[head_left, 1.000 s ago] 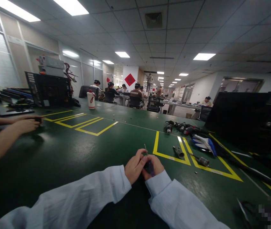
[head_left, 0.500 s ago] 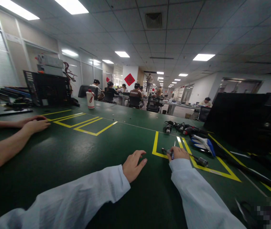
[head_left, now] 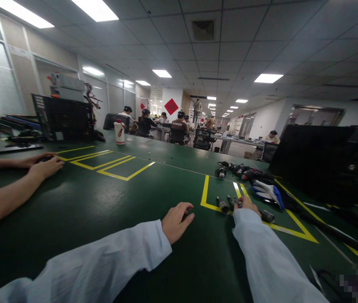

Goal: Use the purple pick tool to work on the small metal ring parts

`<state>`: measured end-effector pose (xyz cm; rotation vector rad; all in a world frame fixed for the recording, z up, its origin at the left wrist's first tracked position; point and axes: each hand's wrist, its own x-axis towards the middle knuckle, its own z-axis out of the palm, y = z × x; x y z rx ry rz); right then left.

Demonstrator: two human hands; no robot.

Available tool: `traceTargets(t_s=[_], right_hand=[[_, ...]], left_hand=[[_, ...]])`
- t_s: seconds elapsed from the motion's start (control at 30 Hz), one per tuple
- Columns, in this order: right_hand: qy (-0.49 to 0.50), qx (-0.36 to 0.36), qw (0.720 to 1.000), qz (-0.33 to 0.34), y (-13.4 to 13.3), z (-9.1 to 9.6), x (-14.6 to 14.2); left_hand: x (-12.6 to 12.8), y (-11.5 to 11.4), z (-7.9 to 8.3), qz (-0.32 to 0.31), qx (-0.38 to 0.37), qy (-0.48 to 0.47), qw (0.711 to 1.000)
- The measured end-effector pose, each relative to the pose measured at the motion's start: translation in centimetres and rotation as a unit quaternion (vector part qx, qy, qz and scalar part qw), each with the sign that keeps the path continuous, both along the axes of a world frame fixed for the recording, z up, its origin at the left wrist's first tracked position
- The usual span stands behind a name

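My left hand (head_left: 177, 222) rests on the green tabletop (head_left: 141, 219), palm down with thumb and fingers apart, holding nothing. To its right, my right hand (head_left: 247, 205) has its fingers closed around a small metal part with a thin shaft (head_left: 234, 202); much of that part is hidden by the fingers. Just left of this hand lies a short metal cylinder with a thin stem (head_left: 223, 205), on the yellow tape outline. A similar grey metal cylinder (head_left: 267, 216) lies on the right side, close to my sleeve cuff.
Blue-and-white gloves (head_left: 267, 191) and a cluster of dark tools and cables (head_left: 238, 169) lie beyond my right hand. A black monitor (head_left: 311, 164) stands at the right. A co-worker's hands (head_left: 44, 165) rest at the left. A white cup (head_left: 119, 132) stands at the back.
My right hand has shifted a little to the right. The left metal cylinder, partly covered by the fingers before, now lies uncovered. My left hand has barely moved.
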<state>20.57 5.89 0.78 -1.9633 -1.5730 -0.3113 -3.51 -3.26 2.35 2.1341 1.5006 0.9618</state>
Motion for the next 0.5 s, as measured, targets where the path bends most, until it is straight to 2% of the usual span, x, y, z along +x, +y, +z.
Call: traceTargets(t_s=[0.17,0.37,0.43,0.5], right_hand=[[0.045,0.008,0.999,0.012,0.4,-0.8,0.0],[0.127,0.057,0.99,0.02,-1.0,1.3,0.4],[0.154,0.076,0.984,0.037,-1.7,1.9,-0.4],[0.179,0.091,0.977,0.072,-2.7,1.9,-2.2]], left_hand=[[-0.3,-0.1,0.2,-0.02,-0.003,0.007,1.0],[-0.4,-0.1,0.3,-0.026,-0.007,0.006,1.0],[-0.3,-0.1,0.3,-0.022,0.008,-0.004,1.0],[-0.2,-0.4,0.2,-0.007,0.056,-0.025,0.998]])
